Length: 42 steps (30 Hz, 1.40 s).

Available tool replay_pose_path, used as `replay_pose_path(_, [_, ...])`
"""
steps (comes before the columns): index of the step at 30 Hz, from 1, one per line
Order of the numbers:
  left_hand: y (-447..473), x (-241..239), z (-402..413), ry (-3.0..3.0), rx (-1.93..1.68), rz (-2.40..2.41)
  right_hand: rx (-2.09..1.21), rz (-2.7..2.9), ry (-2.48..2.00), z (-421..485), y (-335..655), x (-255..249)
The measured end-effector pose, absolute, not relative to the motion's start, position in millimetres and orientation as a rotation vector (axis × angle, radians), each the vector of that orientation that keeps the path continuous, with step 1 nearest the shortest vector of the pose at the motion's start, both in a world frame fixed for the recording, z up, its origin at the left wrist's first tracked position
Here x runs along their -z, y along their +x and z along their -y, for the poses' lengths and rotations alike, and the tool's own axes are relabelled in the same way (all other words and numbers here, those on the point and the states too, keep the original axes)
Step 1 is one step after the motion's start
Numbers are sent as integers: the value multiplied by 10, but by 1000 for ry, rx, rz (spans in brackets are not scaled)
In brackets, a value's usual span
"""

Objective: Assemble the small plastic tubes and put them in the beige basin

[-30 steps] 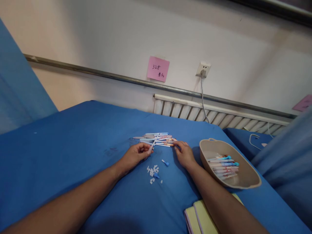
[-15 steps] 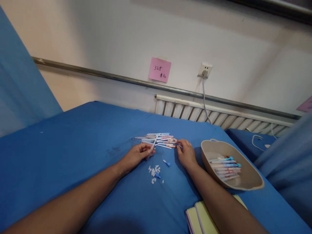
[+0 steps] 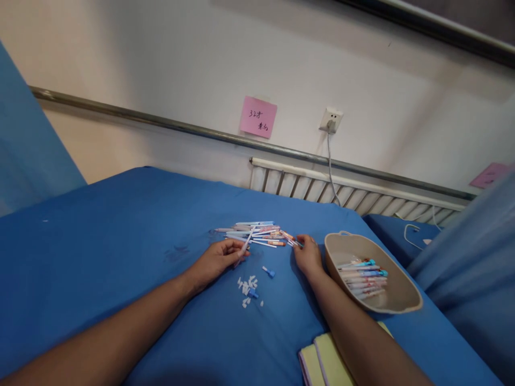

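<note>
My left hand (image 3: 217, 261) is closed around a slim whitish pen (image 3: 244, 247), which it holds tilted up with its upper end over the pile. On the blue cloth just beyond lies a loose pile of pens and thin white sticks (image 3: 257, 227), some with orange or pink printing. My right hand (image 3: 308, 256) pinches the near end of a slender pen with an orange part (image 3: 287, 236) at the pile's right side. Closer to me lie small white tips (image 3: 245, 286), a blue cap-like piece (image 3: 252, 293) and another blue piece with a white stem (image 3: 269, 272).
A beige basket (image 3: 396, 292) holding more pens (image 3: 364, 279) stands right of my right arm. A folded yellow cloth (image 3: 322, 356) lies under that forearm. Behind the blue-covered surface (image 3: 161, 214) are a radiator (image 3: 287, 184) and a wall rail (image 3: 181, 125); curtains hang at both sides.
My right hand has drawn slightly away from the pile, and the orange-marked pen has shifted with it. The left hand keeps its pen. The whole view has moved a little.
</note>
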<state>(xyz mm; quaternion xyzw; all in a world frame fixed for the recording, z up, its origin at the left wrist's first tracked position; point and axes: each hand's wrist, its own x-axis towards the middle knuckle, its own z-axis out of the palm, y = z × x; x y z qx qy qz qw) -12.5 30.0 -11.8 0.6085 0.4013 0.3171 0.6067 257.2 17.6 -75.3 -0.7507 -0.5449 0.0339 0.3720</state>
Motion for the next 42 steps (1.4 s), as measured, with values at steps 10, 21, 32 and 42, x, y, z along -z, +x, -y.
replay_pose_path(10, [-131, 176, -331, 1438, -732, -919, -14, 1652, -1943, -63, 2531, 620])
replay_pose_path(21, [-156, 135, -294, 1638, -808, -931, -509, 1363, -1433, 95, 2242, 428])
replay_pose_path(32, [-167, 152, -286, 1793, -803, -934, -534, 1324, -1385, 123, 2167, 407])
replay_pose_path(42, [-176, 146, -255, 1917, -763, -918, -572, 1504, -1340, 171, 2090, 400])
